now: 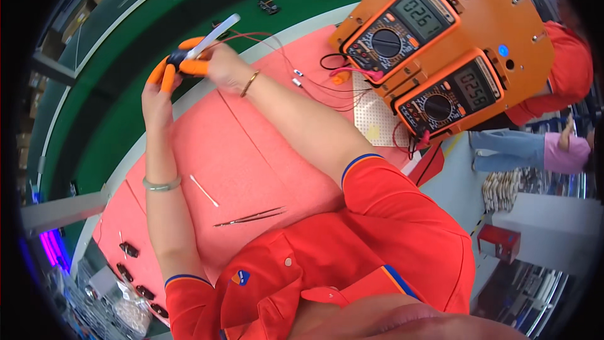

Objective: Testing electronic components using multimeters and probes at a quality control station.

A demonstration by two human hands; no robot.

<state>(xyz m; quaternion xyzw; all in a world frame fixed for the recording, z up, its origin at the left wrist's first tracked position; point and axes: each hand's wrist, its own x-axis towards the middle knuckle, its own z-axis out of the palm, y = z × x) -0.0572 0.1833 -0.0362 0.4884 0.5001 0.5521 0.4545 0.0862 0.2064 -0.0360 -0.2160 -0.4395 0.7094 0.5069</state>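
Both hands meet above the far left edge of the pink mat, with orange finger covers on several fingertips. My left hand (pixel 158 97) is closed around a small black part (pixel 177 57). From the other side, my right hand (pixel 220 63) pinches a slim white stick (pixel 217 34), whose lower end is at the black part. The fingers partly hide where the two meet. Thin red wires (pixel 267 36) run past the right hand toward two orange multimeters (pixel 395 31). Below the hands lie metal tweezers (pixel 250 216) and a cotton swab (pixel 204 191).
A green conveyor belt (pixel 145 19) curves beyond the mat (pixel 251 164), carrying small black devices (pixel 268 6). More black parts (pixel 129 249) rest at the mat's left edge. A perforated white board (pixel 377 116) lies beside the meters. Other people stand at the right.
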